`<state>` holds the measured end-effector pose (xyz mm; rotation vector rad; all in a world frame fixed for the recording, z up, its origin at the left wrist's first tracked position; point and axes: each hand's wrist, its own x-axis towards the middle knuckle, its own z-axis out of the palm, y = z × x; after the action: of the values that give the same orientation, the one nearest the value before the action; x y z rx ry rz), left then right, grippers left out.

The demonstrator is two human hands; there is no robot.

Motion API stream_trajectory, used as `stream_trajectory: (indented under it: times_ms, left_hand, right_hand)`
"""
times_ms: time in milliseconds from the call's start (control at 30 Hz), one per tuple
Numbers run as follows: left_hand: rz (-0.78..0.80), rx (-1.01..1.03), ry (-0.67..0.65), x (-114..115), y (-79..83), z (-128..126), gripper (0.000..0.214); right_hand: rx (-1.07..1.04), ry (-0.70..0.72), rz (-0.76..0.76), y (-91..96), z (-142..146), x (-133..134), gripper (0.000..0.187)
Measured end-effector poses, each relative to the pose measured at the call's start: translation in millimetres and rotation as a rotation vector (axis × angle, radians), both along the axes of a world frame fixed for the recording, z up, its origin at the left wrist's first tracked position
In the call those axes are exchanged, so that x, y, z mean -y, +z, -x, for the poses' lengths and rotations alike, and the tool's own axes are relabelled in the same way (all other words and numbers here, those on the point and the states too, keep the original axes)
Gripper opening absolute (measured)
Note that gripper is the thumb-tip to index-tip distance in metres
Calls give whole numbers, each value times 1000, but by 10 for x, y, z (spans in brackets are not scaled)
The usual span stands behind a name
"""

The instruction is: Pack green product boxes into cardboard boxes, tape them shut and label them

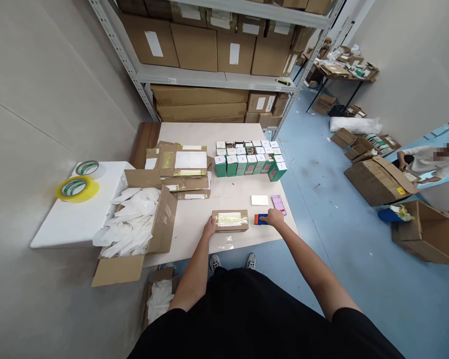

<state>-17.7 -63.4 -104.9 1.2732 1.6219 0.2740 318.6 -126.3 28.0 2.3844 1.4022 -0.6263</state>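
Note:
A small brown cardboard box [230,228] with a white label under clear tape lies near the front edge of the table. My left hand [209,227] holds the box by its left end. To the right of it, my right hand [274,218] is closed on a blue tool with an orange end [261,219], which lies low at the tabletop; its exact kind is hard to make out. Just beyond that hand are a purple-pink phone-shaped item [279,203] and a stack of white labels or cards [259,200].
Rows of green-and-white boxes [241,164] stand at the table's back right. Flattened cartons [189,167] are stacked at left, beside an open carton of white paper [138,219]. Yellow tape [77,188] lies on a white surface. Shelving [213,75] rises behind; a person [426,159] works far right.

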Motion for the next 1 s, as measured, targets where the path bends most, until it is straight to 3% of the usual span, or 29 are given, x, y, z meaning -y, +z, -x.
stream_trajectory:
  times_ms: [533, 1000]
  left_hand:
    - [-8, -2, 2, 8, -3, -10, 50]
    - [-4, -1, -2, 14, 3, -19, 50]
  right_hand:
    - [17, 12, -6, -21, 51, 9, 49]
    - [46, 94, 46, 24, 306, -87, 39]
